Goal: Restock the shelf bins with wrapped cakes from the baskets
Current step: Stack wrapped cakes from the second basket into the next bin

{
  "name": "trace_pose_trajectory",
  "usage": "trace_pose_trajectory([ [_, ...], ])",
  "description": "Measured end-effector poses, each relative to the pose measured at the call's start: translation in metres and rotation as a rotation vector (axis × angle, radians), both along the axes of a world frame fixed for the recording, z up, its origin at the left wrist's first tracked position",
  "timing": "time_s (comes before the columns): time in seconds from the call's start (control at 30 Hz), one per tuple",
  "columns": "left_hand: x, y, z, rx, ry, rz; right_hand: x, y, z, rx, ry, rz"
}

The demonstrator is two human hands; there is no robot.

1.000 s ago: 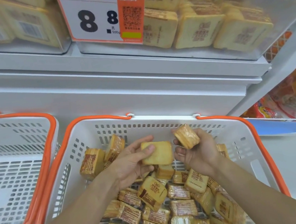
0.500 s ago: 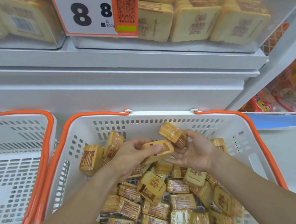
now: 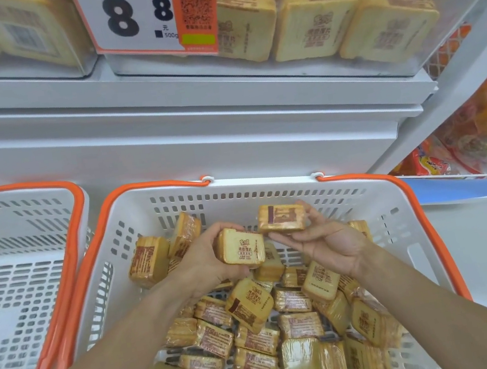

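Left hand (image 3: 206,262) gripped wrapped cake (image 3: 241,248), right hand (image 3: 324,240) pinched second cake (image 3: 281,218); both above basket (image 3: 268,186), likely gathered for bin (image 3: 446,2).

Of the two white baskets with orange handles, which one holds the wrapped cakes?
The basket on the right, under both hands, holds the wrapped cakes. The basket on the left shows only bare slotted floor and walls.
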State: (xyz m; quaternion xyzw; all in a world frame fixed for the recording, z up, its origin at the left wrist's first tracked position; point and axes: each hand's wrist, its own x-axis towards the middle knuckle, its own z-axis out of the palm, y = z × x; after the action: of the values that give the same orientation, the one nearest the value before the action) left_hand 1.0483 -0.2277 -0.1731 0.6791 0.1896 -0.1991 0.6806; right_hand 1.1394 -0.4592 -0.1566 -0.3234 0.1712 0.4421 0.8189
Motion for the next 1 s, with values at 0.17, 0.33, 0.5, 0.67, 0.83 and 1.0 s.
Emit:
trace_pose_trajectory([
  [0.17,-0.001,-0.005,0.004,-0.248,0.064,0.1,-0.006,0.007,0.007,-0.029,-0.266,0.094],
  [0.33,0.002,-0.008,0.009,-0.441,0.102,0.19,-0.006,0.014,0.011,-0.01,-0.468,0.225],
  [0.5,0.0,-0.006,0.008,-0.444,0.08,0.194,-0.006,0.016,0.009,-0.142,-0.587,0.271],
  [0.67,0.0,-0.006,0.013,-0.463,0.067,0.171,-0.001,0.016,0.014,-0.18,-0.607,0.347],
  [0.83,0.001,-0.005,0.02,-0.476,0.113,0.063,-0.001,0.021,0.025,-0.268,-0.711,0.515],
  [1.0,0.002,-0.008,0.03,-0.429,0.12,0.01,-0.008,0.03,0.033,-0.346,-0.799,0.519],
])
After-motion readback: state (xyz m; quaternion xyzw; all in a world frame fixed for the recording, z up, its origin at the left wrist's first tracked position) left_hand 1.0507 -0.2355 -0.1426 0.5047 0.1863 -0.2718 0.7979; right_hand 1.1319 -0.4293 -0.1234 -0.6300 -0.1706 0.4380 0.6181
